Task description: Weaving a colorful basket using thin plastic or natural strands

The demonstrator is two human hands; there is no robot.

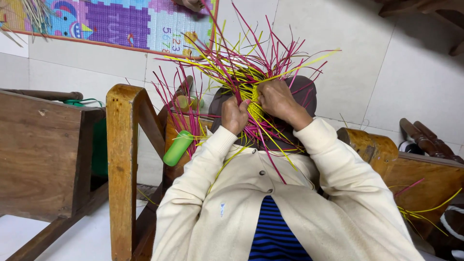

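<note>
Head view: seated person in a cream cardigan, looking down at the lap.
Floor: pale tiles (367,82); a colourful foam play mat (121,21) lay at the far edge.
Furniture: wooden chair frame (123,145) at left, wooden armrest (372,147) at right.
Work: pink and yellow woven strips (246,72), held over the lap.
Left hand (234,115): closed on the weave.
Right hand (278,99): pressed on the weave, close beside the left.
Other: green cylinder (177,148) leaned by the chair.

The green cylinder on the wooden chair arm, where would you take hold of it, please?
Grip the green cylinder around its middle, coming from the left: it lies tilted, its upper end close among pink and yellow strips, while its left side looks clear.
</note>
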